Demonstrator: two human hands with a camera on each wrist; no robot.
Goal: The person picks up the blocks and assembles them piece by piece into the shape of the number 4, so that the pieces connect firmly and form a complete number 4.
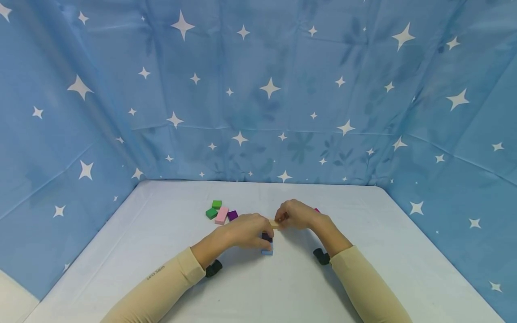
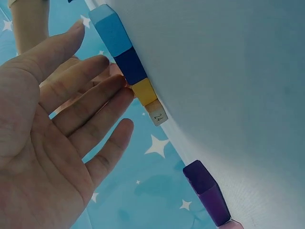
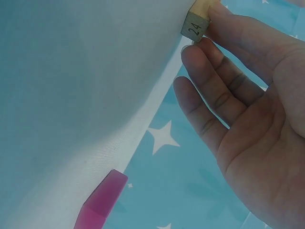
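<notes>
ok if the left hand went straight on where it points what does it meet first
Probably the dark blue block, just ahead of the left hand; depth is unclear, so they may already touch.

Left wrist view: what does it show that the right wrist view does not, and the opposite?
Only the left wrist view shows the light-blue block, the dark-blue block, the purple block, a pale pink edge at the bottom, and the left hand up close.

Only the right wrist view shows the magenta block and the right hand up close.

Both share a wooden block marked 24, the white table and the blue cloth with white stars.
</notes>
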